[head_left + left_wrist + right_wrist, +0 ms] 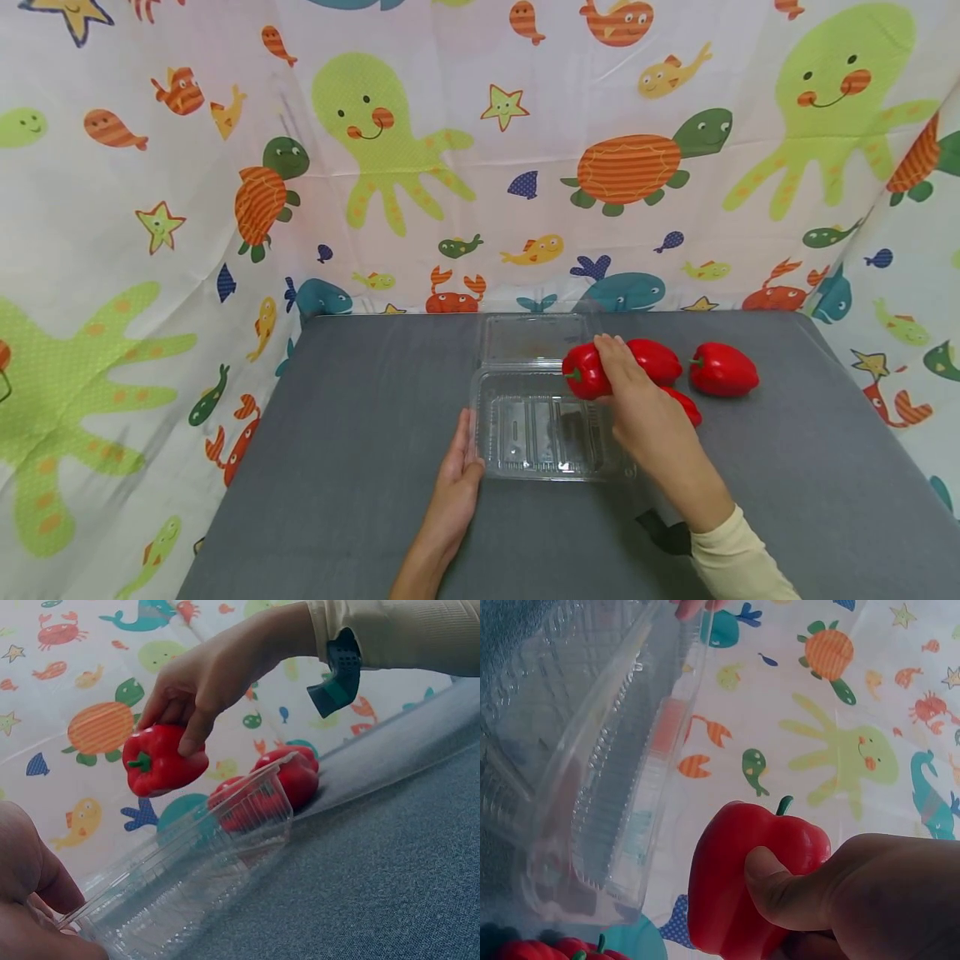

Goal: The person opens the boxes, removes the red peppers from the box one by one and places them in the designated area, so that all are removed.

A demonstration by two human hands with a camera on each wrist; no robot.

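Observation:
My right hand (652, 417) grips a red bell pepper (584, 372) with a green stem, raised over the right side of a clear plastic container (551, 477). In the right wrist view the thumb presses on the side of this pepper (720, 885). At the container's left side, my left hand (456, 479) holds the rim, its thumb at the near corner; the left wrist view shows thumb and finger (60, 885) pinching that edge. The container's hinged lid (532, 340) lies folded back behind it. No pepper shows inside the tray.
To the right of the container lie more red bell peppers: one behind my right hand (656, 361), one partly hidden by it (684, 406), and one farther right (723, 369). A grey cloth (360, 433) covers the table, and a sea-animal print curtain (450, 167) hangs around it.

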